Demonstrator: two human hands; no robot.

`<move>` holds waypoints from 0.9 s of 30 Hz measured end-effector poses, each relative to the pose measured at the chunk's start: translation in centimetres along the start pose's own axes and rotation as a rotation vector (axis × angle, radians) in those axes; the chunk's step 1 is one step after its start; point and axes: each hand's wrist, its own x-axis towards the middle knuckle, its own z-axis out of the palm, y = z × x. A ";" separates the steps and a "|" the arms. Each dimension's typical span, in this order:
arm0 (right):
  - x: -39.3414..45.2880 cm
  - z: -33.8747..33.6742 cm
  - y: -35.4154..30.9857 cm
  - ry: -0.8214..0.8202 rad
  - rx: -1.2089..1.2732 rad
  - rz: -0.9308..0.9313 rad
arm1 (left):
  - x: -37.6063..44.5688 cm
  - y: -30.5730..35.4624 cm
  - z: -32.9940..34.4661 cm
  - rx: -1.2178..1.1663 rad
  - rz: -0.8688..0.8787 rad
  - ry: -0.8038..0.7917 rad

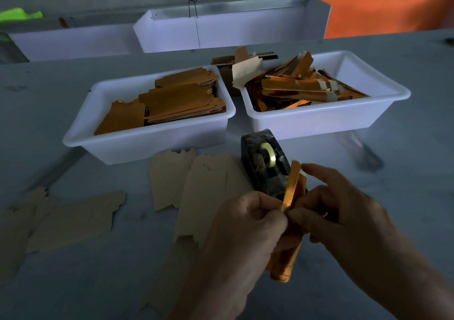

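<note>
- The left hand (245, 231) is nearest, its fingers curled, pinching the near edge of a gold carton (291, 187) between thumb and forefinger.
- The right hand (348, 219) grips the same carton from the other side with thumb and curled fingers. Its forefinger is stretched out past the carton's top, and a ring shows on one finger.
- The gold carton is folded narrow and held tilted between both hands above the table (98, 282), just in front of the tape dispenser (260, 164).
- The dark dispenser stands on the table, carrying a pale tape roll (269, 156).
- Pale flat blanks (204, 196) lie on the table left of the dispenser, with more (68, 219) farther left.
- Behind them, the left white tub (147, 145) holds stacked flat brown blanks.
- The right white tub (319, 123) holds a loose heap of folded gold cartons.
</note>
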 end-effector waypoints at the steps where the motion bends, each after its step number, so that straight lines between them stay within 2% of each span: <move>1: 0.0 0.0 -0.1 0.003 -0.011 -0.005 | 0.0 0.0 -0.1 0.011 0.002 -0.014; 7: -0.1 0.3 -0.4 0.033 -0.068 -0.046 | 0.0 -0.8 -0.2 -0.002 0.067 0.032; 10: -0.2 0.6 -0.5 0.056 -0.154 -0.070 | 0.0 -1.5 0.4 0.053 0.130 0.131; 14: -0.5 1.3 -0.9 0.136 -0.408 -0.060 | -0.3 -2.3 1.8 0.202 0.267 0.313; 16: -0.5 1.6 -1.0 0.136 -0.466 -0.055 | -0.6 -2.4 2.3 0.255 0.295 0.339; 20: -0.1 0.4 -1.5 0.186 -0.465 -0.022 | -1.0 -1.8 1.5 0.208 0.328 0.351; 22: 0.2 -0.3 -1.6 0.137 -0.350 0.045 | -1.3 -1.3 1.1 0.192 0.330 0.314; 25: 0.6 -0.8 -1.5 -0.055 0.104 0.106 | -1.5 -0.8 0.3 0.157 0.298 0.257; 27: 0.7 -0.7 -1.4 -0.136 0.223 0.104 | -1.5 -0.5 0.0 0.090 0.237 0.171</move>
